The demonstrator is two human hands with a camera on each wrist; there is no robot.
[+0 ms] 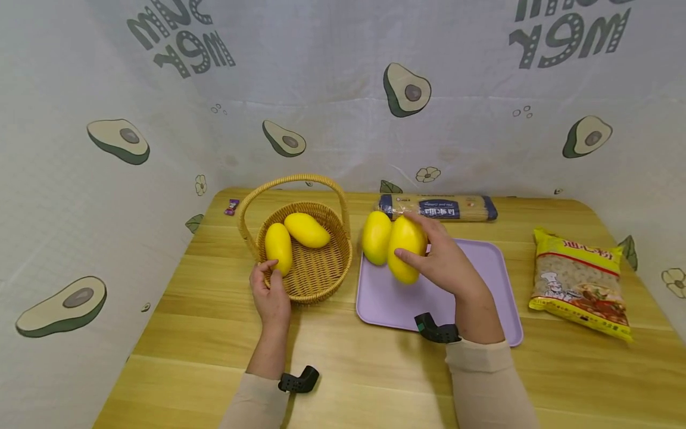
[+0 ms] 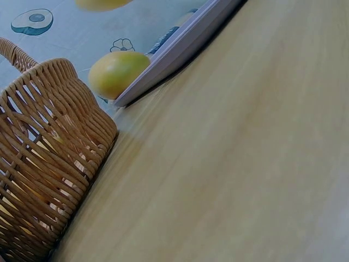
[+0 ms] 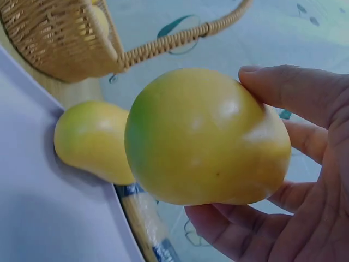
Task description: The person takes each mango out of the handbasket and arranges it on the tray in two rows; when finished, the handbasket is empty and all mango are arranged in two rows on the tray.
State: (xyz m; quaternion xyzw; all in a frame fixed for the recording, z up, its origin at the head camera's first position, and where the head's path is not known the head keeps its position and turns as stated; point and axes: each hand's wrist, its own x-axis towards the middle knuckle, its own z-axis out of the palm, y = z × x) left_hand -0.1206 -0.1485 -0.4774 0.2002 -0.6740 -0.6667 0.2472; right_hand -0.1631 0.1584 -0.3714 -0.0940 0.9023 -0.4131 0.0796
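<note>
My right hand [image 1: 447, 262] holds a yellow mango [image 1: 407, 247] above the left part of the lilac tray [image 1: 393, 310]; in the right wrist view, thumb and fingers grip it from opposite sides. Another mango [image 1: 377, 238] with a greenish end lies on the tray's far left corner. To the left stands a round wicker basket [image 1: 336, 281] with a tall handle and two mangoes, one upright at the left [image 1: 278, 247] and one slanted behind [image 1: 307, 230]. My left hand [image 1: 271, 298] grips the basket's near left rim, fingertips right by the left mango.
A pack of spaghetti [image 1: 445, 208] lies behind the tray. At the right rests a yellow bag of dry food [image 1: 581, 283]. A small purple-wrapped candy [image 1: 231, 207] sits at the table's far left, and a patterned curtain [image 1: 343, 137] hangs behind the table.
</note>
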